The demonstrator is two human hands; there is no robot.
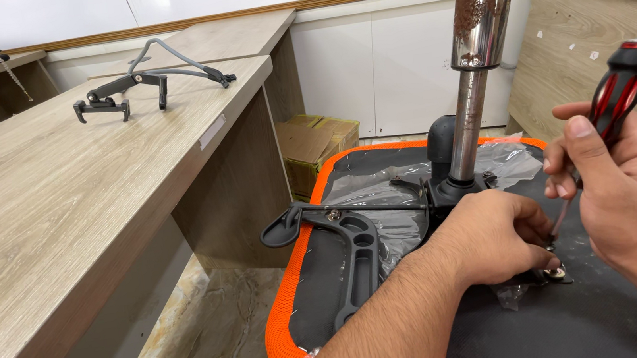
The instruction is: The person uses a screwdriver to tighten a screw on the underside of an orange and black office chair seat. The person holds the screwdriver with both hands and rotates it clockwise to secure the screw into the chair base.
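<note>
**Orange-rimmed chair seat, underside up, with two hands at one screw**

Orange mesh edged the chair seat (pixel 283 343), which lay inverted with its black underside facing up. Clear plastic wrap (pixel 383 187) clung to the underside beyond the fingertips, crumpled round the base of the gas-lift column (pixel 476 89), a chrome tube speckled with rust that stood upright from the seat mechanism.

Left hand (pixel 493 239): fingers curled and pinched together low on the seat, steadying a small screw with washer (pixel 558 273) just under the fingertips. Whether the fingers actually gripped the screw could not be told.

Right hand (pixel 624 192): fingers wrapped closed round a screwdriver (pixel 621 96) with a red-and-black handle, thumb laid along the grip; its shaft ran down between the two hands toward the screw.

Black plastic armrest bracket (pixel 355 251): lay on the seat, well to the left of the left fingers, curved, with a screw at its top.

Packages: yellow-brown cardboard boxes (pixel 322 142) stood on the floor beyond the seat, against white cabinet doors (pixel 370 69).

Labels: a pale rectangular sticker (pixel 211 131) sat on the front edge of the wooden desk (pixel 41 202); small white tags (pixel 594 55) dotted the wooden panel behind the right fingers.

Black and grey chair frame part (pixel 147 78): rested on the desk top, far from both hands.
</note>
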